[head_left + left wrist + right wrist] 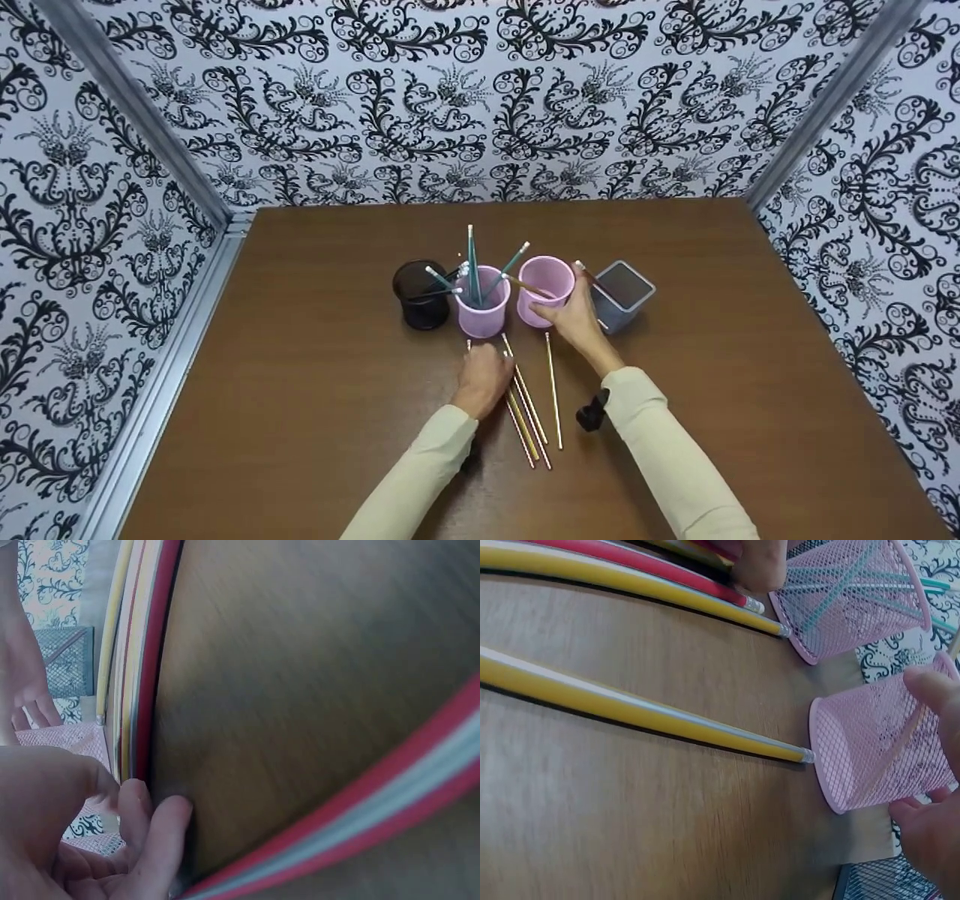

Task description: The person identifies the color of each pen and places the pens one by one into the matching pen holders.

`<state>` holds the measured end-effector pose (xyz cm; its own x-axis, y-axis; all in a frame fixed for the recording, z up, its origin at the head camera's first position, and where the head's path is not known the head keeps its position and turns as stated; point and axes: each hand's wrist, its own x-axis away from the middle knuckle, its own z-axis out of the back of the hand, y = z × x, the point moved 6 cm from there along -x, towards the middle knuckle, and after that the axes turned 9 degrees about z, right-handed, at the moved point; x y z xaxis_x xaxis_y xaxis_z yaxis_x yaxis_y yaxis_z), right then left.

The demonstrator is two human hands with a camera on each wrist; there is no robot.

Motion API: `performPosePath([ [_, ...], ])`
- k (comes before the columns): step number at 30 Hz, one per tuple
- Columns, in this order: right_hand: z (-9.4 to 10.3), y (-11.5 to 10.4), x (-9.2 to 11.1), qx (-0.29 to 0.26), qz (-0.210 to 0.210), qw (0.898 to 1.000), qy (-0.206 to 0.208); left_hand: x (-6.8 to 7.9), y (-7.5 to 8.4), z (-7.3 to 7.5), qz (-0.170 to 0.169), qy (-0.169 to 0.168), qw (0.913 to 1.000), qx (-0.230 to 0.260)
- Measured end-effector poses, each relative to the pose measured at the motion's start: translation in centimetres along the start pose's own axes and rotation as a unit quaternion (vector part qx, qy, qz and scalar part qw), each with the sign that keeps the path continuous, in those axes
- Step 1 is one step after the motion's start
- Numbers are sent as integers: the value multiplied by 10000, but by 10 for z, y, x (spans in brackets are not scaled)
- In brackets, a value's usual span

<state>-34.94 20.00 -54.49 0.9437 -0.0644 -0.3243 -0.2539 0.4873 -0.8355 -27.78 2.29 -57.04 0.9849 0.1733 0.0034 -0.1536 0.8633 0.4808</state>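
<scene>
My right hand (574, 311) grips a pink mesh pencil cup (877, 742) from its right side. One brown pencil (529, 286) leans inside that cup. My left hand (484, 375) is low over the table with its fingers bent, among red-and-white striped pencils (154, 652) lying flat. Its fingertips (174, 814) are by a pencil's eraser end; whether they pinch it is unclear. Yellow pencils (667, 720) lie beside the striped ones, and one sits apart to the right. Left of the gripped cup stands another pink mesh cup (481, 324) with several teal pencils (474, 262).
A round black mesh cup (424, 311) holding black pencils stands at the left of the row. At the right is a square dark mesh holder (616, 319) with a brownish pencil (592, 277) in it. Patterned walls (465, 97) border the brown table (300, 375).
</scene>
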Motion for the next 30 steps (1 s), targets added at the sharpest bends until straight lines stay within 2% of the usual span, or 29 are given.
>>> performPosePath([
  [4, 0, 4, -2, -233, 2, 9997, -25, -3, 3, -2, 302, -197, 9984, -436],
  [7, -2, 7, -1, -550, -207, 9982, -107, -5, 4, -1, 426, -287, 9978, -427],
  [10, -6, 11, -1, -902, -367, 9950, -237, -5, 4, 4, 357, -235, 9991, 42],
  [13, -8, 14, -1, -1177, -394, 9920, -244, -4, 3, 9, 351, -419, 9947, 876],
  [15, -8, 17, -1, -1240, -370, 9914, -207, -4, 0, 10, 552, -740, 9841, 1514],
  [18, -8, 18, -3, -1191, -280, 9922, -253, -5, -4, 15, 889, -1180, 9607, 2350],
  [20, -9, 19, -3, -1151, -260, 9925, -328, -4, -5, 19, 991, -1310, 9485, 2709],
  [21, -9, 20, -3, -1116, -265, 9927, -367, -4, -4, 22, 983, -1316, 9451, 2825],
  [23, -9, 21, -3, -1095, -346, 9925, -427, -3, -2, 29, 890, -1260, 9441, 2914],
  [26, -10, 25, -2, -1112, -556, 9911, -474, -1, 3, 39, 759, -1171, 9478, 2867],
  [30, -11, 28, -2, -1216, -761, 9883, -522, 0, 14, 57, 472, -929, 9588, 2643],
])
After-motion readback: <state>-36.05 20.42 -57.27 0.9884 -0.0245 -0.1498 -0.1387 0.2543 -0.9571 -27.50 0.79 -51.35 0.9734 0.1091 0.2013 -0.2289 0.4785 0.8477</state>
